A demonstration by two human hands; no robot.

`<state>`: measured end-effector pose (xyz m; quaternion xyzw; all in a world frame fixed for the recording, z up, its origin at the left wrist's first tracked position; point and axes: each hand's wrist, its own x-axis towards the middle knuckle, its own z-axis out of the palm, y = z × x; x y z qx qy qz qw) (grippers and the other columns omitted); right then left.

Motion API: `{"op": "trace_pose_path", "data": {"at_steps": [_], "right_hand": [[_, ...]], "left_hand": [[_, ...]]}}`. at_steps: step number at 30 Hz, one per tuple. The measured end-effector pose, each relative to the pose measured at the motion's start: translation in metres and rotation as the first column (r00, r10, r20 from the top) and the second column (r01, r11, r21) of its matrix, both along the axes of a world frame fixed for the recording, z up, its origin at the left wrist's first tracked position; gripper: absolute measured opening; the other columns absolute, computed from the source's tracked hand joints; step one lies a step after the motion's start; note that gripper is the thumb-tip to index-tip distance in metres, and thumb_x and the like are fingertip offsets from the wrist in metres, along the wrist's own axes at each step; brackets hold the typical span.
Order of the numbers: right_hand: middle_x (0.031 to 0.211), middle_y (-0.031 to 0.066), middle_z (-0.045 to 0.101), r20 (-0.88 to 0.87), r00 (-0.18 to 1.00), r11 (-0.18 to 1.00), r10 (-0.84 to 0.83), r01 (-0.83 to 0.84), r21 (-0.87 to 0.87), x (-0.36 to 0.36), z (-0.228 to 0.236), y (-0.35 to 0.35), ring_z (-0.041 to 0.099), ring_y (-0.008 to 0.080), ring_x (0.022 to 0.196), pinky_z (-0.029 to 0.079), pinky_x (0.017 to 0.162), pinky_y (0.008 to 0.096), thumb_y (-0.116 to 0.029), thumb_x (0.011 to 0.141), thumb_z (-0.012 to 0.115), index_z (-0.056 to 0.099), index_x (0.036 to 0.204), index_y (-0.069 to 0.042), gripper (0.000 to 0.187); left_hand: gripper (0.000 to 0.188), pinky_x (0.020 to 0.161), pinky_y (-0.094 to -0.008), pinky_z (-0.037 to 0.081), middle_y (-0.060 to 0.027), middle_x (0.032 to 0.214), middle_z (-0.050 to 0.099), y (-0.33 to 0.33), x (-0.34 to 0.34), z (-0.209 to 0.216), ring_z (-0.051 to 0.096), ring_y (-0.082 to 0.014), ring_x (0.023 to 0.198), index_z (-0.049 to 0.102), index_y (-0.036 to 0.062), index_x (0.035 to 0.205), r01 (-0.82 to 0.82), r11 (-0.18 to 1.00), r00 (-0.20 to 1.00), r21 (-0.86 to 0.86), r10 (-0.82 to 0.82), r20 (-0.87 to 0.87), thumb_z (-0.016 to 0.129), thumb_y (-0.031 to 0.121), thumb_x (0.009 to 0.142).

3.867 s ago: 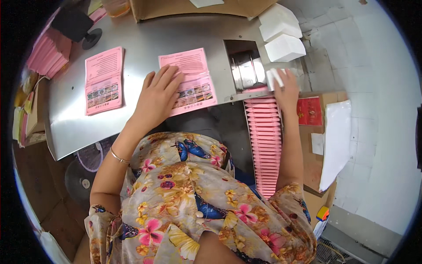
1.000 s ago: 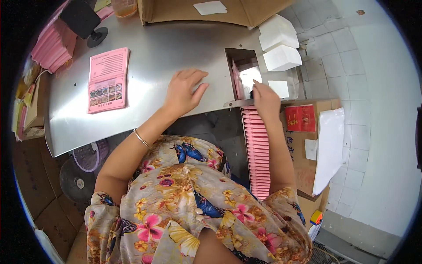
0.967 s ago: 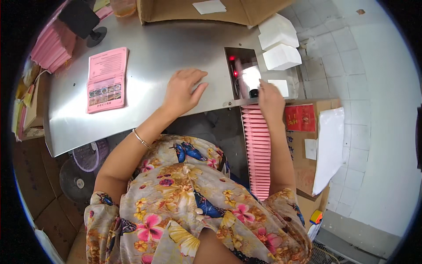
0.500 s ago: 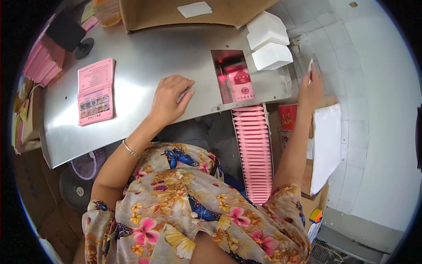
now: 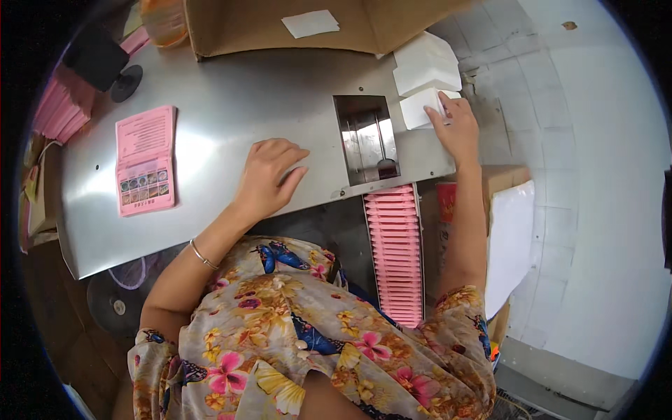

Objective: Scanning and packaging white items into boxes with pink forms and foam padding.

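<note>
My right hand (image 5: 455,126) is at a stack of folded white papers (image 5: 414,112) on the right end of the metal table. Its thumb and fingers close on the top of this stack. A second white stack (image 5: 428,63) stands just behind. My left hand (image 5: 269,171) hovers at or rests on the table's front part, fingers loosely bent and thumb apart, holding nothing. Between the hands, a rectangular slot (image 5: 365,140) is cut into the tabletop, its metal inside showing. Below it, a long rack holds a row of pink packets (image 5: 395,252) running toward me.
A pile of pink printed cards (image 5: 145,161) lies on the table (image 5: 217,105) at left. An open cardboard box (image 5: 259,31) stands at the back with a white paper inside. A black stand (image 5: 126,84) and pink stacks (image 5: 66,105) are far left. A tiled wall bounds the right.
My right hand has moved left from beside the wall to the white stack. The pink packet seen in the slot is gone from there. My left hand has stayed about the same.
</note>
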<state>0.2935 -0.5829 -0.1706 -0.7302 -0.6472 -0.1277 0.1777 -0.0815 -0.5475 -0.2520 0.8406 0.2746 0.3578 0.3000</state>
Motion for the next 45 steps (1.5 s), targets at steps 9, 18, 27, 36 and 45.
{"op": "trace_pose_path", "data": {"at_steps": [9, 18, 27, 36, 45], "right_hand": [[0.076, 0.0127, 0.060, -0.181, 0.981, 0.997, 0.066, -0.057, 0.052, 0.014, -0.007, 0.000, 0.058, 0.0225, 0.066, 0.047, 0.062, 0.0340, -0.010, 0.092, 0.062, 0.072, 0.111, -0.003, 0.023], [0.095, 0.0204, 0.067, -0.181, 0.982, 0.968, -0.053, 0.005, -0.251, 0.001, 0.010, -0.021, 0.064, 0.0382, 0.086, 0.051, 0.075, 0.0421, -0.019, 0.090, 0.063, 0.070, 0.110, -0.003, 0.027], [0.119, 0.0218, 0.065, -0.245, 0.969, 0.999, 0.000, 0.009, 0.037, 0.012, -0.015, -0.048, 0.062, 0.0371, 0.106, 0.047, 0.092, 0.0402, -0.020, 0.094, 0.060, 0.060, 0.130, -0.006, 0.039], [0.090, 0.0164, 0.071, -0.253, 0.898, 0.908, 0.359, -0.399, -0.128, -0.163, 0.015, -0.016, 0.069, 0.0348, 0.082, 0.055, 0.072, 0.0419, -0.012, 0.080, 0.070, 0.068, 0.117, -0.011, 0.037], [0.088, 0.0129, 0.071, -0.247, 0.842, 0.657, 0.479, -0.531, -0.535, -0.229, 0.006, 0.023, 0.067, 0.0360, 0.084, 0.052, 0.073, 0.0465, -0.025, 0.078, 0.071, 0.067, 0.101, -0.014, 0.026]], "left_hand": [[0.023, 0.093, -0.0415, 0.041, -0.0108, 0.102, 0.065, 0.003, 0.000, 0.001, 0.059, -0.0302, 0.104, 0.068, 0.0044, 0.106, 0.012, 1.000, 1.000, -0.020, -0.013, -0.021, 0.067, 0.011, 0.084], [0.024, 0.094, -0.0410, 0.041, -0.0121, 0.103, 0.065, 0.002, 0.000, 0.001, 0.060, -0.0308, 0.103, 0.067, 0.0030, 0.107, 0.025, 0.999, 0.999, -0.031, -0.026, -0.020, 0.067, 0.009, 0.084], [0.024, 0.092, -0.0416, 0.042, -0.0125, 0.105, 0.065, 0.003, 0.000, 0.005, 0.059, -0.0321, 0.104, 0.067, 0.0032, 0.107, 0.038, 0.999, 0.999, 0.002, -0.038, -0.033, 0.067, 0.011, 0.085], [0.086, 0.116, -0.0437, 0.030, -0.0247, 0.147, 0.043, -0.026, -0.028, 0.015, 0.042, -0.0398, 0.137, 0.027, 0.0011, 0.153, -0.189, 0.946, 0.942, -0.263, 0.250, 0.223, 0.072, 0.011, 0.080], [0.077, 0.116, -0.0418, 0.029, -0.0310, 0.149, 0.036, -0.037, -0.022, -0.006, 0.036, -0.0418, 0.140, 0.018, -0.0092, 0.152, -0.086, 0.886, 0.910, -0.456, 0.256, 0.327, 0.057, 0.001, 0.087]]}}
